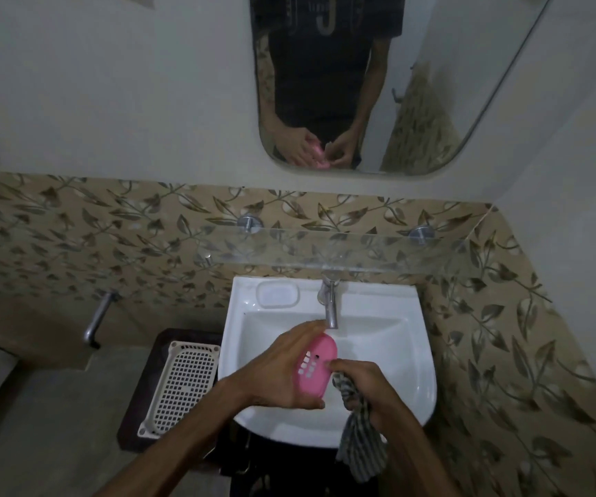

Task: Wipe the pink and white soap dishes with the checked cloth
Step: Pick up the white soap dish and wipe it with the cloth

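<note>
My left hand (282,371) grips the pink soap dish (316,364) over the white basin (389,353), tilted so its slotted face shows. My right hand (364,385) is closed on the checked cloth (359,439), and its fingertips touch the right edge of the pink dish. Most of the cloth hangs down below my right hand, past the basin's front rim. The white soap dish (277,294) lies flat on the basin's back left corner, apart from both hands.
A steel tap (329,303) juts over the basin just behind the pink dish. A glass shelf (325,249) runs above it, under a mirror (361,84). A white perforated tray (181,382) rests on a dark stand left of the basin.
</note>
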